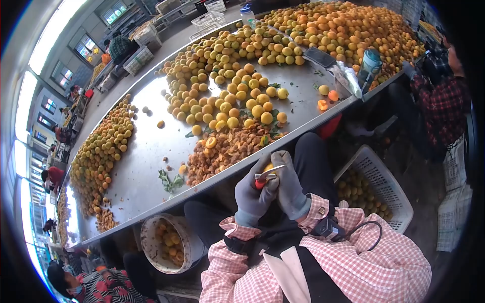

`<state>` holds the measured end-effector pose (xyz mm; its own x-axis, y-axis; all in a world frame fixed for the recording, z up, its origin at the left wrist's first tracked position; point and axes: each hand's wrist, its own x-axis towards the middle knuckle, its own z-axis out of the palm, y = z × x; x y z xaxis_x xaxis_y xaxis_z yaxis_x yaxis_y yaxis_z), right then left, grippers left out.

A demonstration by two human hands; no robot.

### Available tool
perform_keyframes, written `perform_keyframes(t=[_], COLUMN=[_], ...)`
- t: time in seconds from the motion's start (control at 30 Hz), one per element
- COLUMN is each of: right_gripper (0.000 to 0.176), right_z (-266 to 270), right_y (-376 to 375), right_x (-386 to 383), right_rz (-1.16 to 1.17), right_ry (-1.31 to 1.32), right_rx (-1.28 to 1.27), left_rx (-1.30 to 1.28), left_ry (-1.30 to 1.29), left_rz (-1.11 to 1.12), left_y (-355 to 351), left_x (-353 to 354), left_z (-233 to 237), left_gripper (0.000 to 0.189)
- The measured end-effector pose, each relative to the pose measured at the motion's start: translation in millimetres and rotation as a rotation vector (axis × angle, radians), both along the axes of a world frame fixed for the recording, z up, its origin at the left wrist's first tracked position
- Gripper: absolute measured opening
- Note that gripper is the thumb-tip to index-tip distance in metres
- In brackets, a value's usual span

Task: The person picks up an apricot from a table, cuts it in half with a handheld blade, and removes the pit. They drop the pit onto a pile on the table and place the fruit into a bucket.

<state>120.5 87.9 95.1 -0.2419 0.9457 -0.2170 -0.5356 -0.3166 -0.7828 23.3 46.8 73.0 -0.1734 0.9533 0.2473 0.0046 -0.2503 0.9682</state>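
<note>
My left hand (255, 194), in a grey glove, is closed around a small red-handled knife (259, 183). Its metal blade points toward my other hand. Close against it, my right hand (291, 189), gloved the same way, is closed on a yellow apricot (269, 167). The fingers hide most of this fruit, and how far the blade goes into it cannot be made out. Just beyond my hands, at the table's near edge, lies a heap of split, brownish apricot pieces (227, 151). Whole apricots (222, 108) spread behind that heap.
The metal table (146, 166) carries more apricots (103, 151) at left and a big pile (348, 30) at back right. A phone (319, 57) and bottle (370, 65) rest there. Below stand a white bucket (188, 237) and a crate (401, 197) with fruit. Co-workers sit at right and lower left.
</note>
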Motion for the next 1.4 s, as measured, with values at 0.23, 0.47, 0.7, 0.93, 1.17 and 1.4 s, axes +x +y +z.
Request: perform_keyframes(t=[0.23, 0.47, 0.7, 0.93, 1.17, 1.4], right_gripper=[0.014, 0.017, 0.013, 0.045, 0.049, 0.068], right_z=[-20, -29, -44, -48, -24, -41], right_y=[2, 20, 13, 33, 22, 18], right_x=[5, 7, 0, 35, 61, 62], right_rz=[-0.326, -0.4, -0.267, 0.394, 0.572, 0.451], right_ry=[-0.668, -0.464, -0.407, 0.172, 0.061, -0.368], right_rx=[0.962, 1.273, 0.939, -0.188, 0.083, 0.399], left_rx=[-0.049, -0.175, -0.3, -0.34, -0.442, -0.258], left_ry=[0.022, -0.503, -0.643, -0.41, -0.219, 0.156], left_rz=[0.008, 0.051, 0.113, 0.091, 0.17, 0.135], left_y=[-7, -2, 4, -4, -27, -45], left_x=[0, 5, 3, 4, -26, -28], left_z=[0, -27, -41, -6, -4, -31], left_gripper=[0.052, 0.032, 0.032, 0.034, 0.033, 0.035])
